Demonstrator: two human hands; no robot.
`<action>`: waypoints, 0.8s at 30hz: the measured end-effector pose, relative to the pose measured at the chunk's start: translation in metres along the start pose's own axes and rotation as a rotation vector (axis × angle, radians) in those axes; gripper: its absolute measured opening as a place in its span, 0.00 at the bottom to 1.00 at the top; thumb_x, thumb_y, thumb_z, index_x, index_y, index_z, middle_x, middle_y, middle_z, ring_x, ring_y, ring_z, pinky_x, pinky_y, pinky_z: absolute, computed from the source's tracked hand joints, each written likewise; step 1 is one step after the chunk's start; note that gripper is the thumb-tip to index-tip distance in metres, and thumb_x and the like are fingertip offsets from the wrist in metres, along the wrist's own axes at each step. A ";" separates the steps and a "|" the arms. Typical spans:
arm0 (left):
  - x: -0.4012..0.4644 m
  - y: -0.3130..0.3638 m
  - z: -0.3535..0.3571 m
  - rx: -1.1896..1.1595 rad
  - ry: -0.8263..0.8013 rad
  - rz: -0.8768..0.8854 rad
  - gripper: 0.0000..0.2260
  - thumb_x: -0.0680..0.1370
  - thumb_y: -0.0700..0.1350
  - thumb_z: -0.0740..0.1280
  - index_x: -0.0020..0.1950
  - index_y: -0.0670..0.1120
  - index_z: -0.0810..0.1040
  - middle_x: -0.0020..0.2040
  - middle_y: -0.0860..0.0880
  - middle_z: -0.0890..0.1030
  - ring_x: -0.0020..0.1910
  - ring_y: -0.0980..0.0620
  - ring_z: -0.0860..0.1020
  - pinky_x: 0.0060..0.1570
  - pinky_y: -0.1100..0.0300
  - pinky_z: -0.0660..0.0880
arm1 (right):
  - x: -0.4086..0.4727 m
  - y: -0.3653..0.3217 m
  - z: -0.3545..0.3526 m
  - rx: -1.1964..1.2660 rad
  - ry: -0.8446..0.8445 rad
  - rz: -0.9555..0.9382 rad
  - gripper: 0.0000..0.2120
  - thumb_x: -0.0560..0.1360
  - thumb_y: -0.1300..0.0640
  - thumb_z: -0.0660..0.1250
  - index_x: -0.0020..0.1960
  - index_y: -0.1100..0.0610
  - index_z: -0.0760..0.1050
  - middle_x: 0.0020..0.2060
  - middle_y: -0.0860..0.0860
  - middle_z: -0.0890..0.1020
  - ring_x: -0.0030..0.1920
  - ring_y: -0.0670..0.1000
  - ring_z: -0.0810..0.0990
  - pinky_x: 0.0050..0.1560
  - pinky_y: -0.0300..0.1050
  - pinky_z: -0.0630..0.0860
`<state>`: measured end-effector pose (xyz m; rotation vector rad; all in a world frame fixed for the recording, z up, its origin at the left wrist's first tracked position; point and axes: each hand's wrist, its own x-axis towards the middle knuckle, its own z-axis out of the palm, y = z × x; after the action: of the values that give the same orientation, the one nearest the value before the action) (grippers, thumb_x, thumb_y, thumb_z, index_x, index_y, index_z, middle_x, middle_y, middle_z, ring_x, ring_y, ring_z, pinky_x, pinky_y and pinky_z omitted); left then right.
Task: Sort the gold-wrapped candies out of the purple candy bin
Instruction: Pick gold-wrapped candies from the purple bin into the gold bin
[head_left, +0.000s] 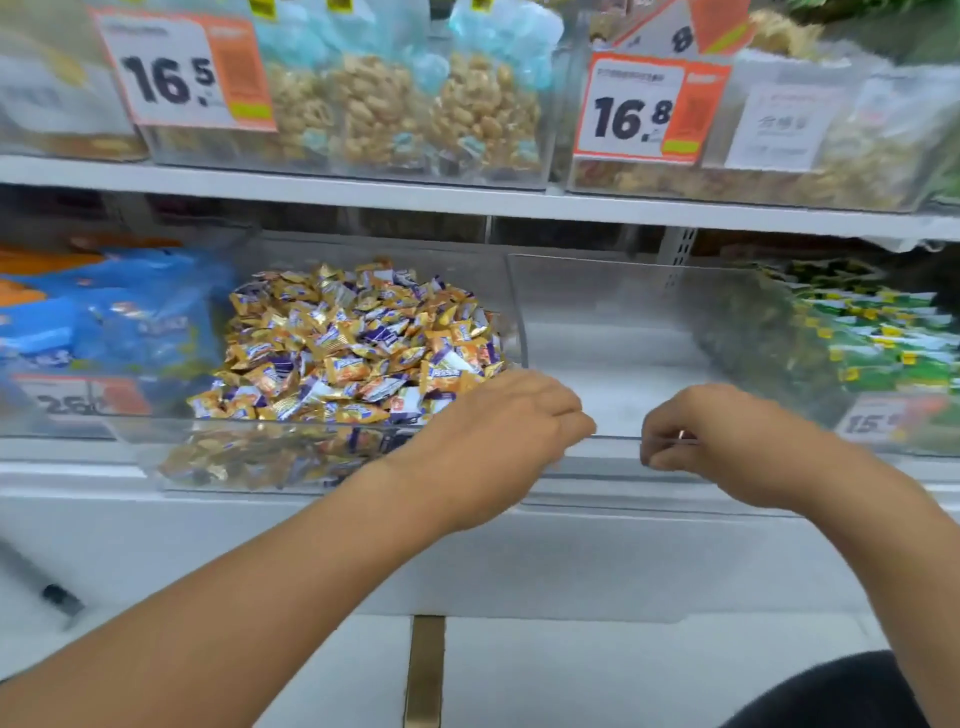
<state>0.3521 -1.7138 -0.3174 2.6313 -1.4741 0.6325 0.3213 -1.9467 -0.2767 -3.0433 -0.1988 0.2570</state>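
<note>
A clear plastic bin (156, 452) on the lower shelf holds a heap of gold-wrapped and purple-wrapped candies (353, 338) mixed together. To its right stands an empty clear bin (613, 291). My left hand (498, 431) rests over the near right corner of the candy bin, fingers curled onto the empty bin's front rim. My right hand (696, 436) grips that same front rim, fingers curled over it, a ring showing. No candy is visible in either hand.
Blue snack packs (114, 317) fill the bin at left, green packs (872, 332) the bin at right. The upper shelf (467, 197) carries clear bins of bagged nuts with price tags 16.5 (171, 78) and 16.8 (631, 114). A white shelf base lies below.
</note>
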 end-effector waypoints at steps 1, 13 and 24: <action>-0.008 -0.004 -0.011 -0.076 0.055 -0.010 0.13 0.75 0.45 0.73 0.59 0.49 0.80 0.51 0.52 0.81 0.52 0.48 0.78 0.54 0.54 0.75 | 0.001 -0.004 -0.002 -0.014 0.034 -0.003 0.06 0.74 0.53 0.73 0.40 0.47 0.78 0.38 0.41 0.81 0.41 0.45 0.80 0.46 0.51 0.79; -0.123 -0.115 -0.047 -0.338 0.050 -0.789 0.08 0.74 0.57 0.71 0.46 0.54 0.82 0.38 0.59 0.81 0.33 0.65 0.76 0.36 0.69 0.67 | 0.076 -0.183 -0.043 -0.280 0.021 -0.299 0.25 0.71 0.46 0.76 0.64 0.52 0.74 0.54 0.49 0.78 0.49 0.52 0.76 0.44 0.45 0.72; -0.083 -0.137 -0.022 -0.353 0.044 -0.736 0.13 0.69 0.62 0.73 0.43 0.53 0.84 0.34 0.52 0.77 0.35 0.57 0.74 0.35 0.62 0.71 | 0.143 -0.171 -0.034 0.066 -0.048 -0.392 0.12 0.67 0.62 0.78 0.44 0.50 0.79 0.34 0.45 0.82 0.36 0.41 0.79 0.37 0.38 0.75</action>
<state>0.4202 -1.5675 -0.3087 2.5616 -0.4557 0.3086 0.4456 -1.7603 -0.2501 -2.8528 -0.7601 0.2979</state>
